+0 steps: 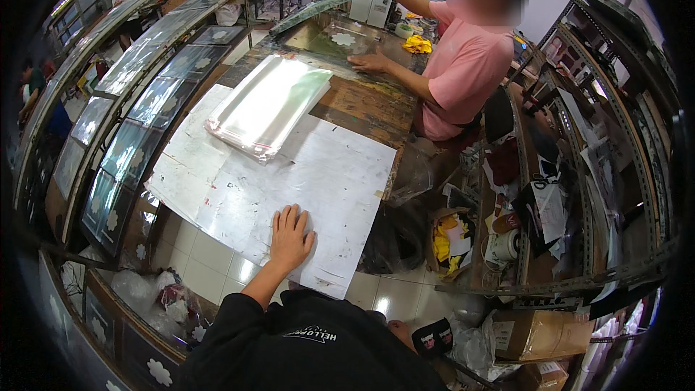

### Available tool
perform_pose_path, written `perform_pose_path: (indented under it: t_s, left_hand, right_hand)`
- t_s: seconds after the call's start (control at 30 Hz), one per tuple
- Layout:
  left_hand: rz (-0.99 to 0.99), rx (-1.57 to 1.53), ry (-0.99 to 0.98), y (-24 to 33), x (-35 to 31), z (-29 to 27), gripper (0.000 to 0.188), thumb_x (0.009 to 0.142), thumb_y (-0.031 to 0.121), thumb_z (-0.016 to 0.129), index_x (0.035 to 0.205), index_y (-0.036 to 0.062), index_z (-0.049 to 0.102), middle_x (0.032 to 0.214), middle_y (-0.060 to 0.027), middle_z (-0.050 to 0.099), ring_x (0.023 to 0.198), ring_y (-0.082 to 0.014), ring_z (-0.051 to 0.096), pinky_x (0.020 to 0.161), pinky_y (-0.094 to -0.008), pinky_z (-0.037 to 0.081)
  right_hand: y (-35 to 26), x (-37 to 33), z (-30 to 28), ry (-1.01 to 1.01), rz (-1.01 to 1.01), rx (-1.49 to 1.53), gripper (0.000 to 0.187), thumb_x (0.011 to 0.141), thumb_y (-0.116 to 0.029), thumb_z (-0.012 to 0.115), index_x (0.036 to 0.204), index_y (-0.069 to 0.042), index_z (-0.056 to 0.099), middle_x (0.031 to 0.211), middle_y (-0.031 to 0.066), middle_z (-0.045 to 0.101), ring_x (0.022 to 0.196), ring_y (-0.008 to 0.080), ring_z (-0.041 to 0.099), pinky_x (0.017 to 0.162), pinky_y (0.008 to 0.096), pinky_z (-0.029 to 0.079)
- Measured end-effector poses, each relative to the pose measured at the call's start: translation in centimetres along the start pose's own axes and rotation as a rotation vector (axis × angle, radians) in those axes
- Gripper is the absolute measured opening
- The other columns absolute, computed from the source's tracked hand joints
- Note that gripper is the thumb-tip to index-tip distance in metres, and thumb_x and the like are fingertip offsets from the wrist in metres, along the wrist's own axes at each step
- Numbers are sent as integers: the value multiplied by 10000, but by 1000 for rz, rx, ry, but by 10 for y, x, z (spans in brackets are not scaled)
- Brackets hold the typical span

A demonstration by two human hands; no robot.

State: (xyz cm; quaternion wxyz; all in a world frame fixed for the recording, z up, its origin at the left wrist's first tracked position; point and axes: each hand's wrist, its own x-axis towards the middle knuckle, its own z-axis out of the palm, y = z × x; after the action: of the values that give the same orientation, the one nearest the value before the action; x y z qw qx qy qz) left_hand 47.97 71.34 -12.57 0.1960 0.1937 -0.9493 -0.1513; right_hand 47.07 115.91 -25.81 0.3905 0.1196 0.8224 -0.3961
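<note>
My left hand lies palm down on a white board, fingers stretched out, holding nothing. The board covers the near part of a dark worktable. Farther up the board is a stack of clear, glossy plastic sheets or bags, apart from my hand. My right hand does not show; I cannot make out whether a patch of skin beside my black shirt is part of an arm or a leg. Across the table, a person in a pink shirt raises a framed screen with one hand and rests the other near a flat plate with a white flower shape.
Drying racks with flower-printed sheets line the left. At right stand cluttered metal shelves and a box of yellow cloths. Cardboard boxes and black slippers are at lower right. A yellow cloth lies on the table.
</note>
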Motion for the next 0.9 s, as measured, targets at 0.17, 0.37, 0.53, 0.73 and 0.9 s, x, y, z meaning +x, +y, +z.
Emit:
perform_pose_path:
  t_s: [0.17, 0.37, 0.53, 0.73, 0.9]
  left_hand:
    - [10, -29, 13, 2, 1, -1, 574, 841, 274, 670, 1332, 9, 535, 1441, -231, 441, 1382, -402, 353, 1167, -566, 223]
    - [10, -39, 34, -3, -2, 0, 564, 854, 283, 663, 1330, 9, 533, 1432, -235, 448, 1372, -396, 365, 1164, -567, 226]
    - [20, -76, 36, -3, -3, -5, 552, 851, 272, 674, 1319, 12, 539, 1432, -236, 445, 1373, -394, 362, 1164, -558, 232]
    - [-52, -268, 58, -20, 4, 6, 578, 855, 242, 679, 1349, -9, 514, 1445, -241, 423, 1349, -412, 373, 1139, -548, 276]
    - [-122, -141, 332, -32, 48, -18, 733, 835, 190, 701, 1462, -16, 381, 1480, -281, 356, 1351, -458, 351, 1121, -544, 295]
  right_hand:
    - [60, 15, 0, -2, -97, -158, 296, 928, -186, 606, 1092, 52, 670, 810, 119, 680, 708, 196, 665, 646, 327, 565]
    - [48, 18, 0, -58, -123, -67, 271, 939, -147, 562, 1080, 70, 642, 884, 141, 689, 741, 215, 685, 659, 334, 569]
    - [53, 43, 3, -99, -135, -28, 275, 958, -143, 548, 1140, 54, 609, 953, 157, 679, 787, 238, 702, 646, 336, 577]
    - [33, 40, 7, 1, -68, 116, 250, 937, -154, 583, 1106, 24, 633, 950, 133, 676, 796, 216, 682, 657, 323, 551]
    - [19, 7, 0, 101, -26, 167, 280, 887, -218, 639, 984, 41, 681, 853, 83, 682, 811, 158, 626, 757, 312, 512]
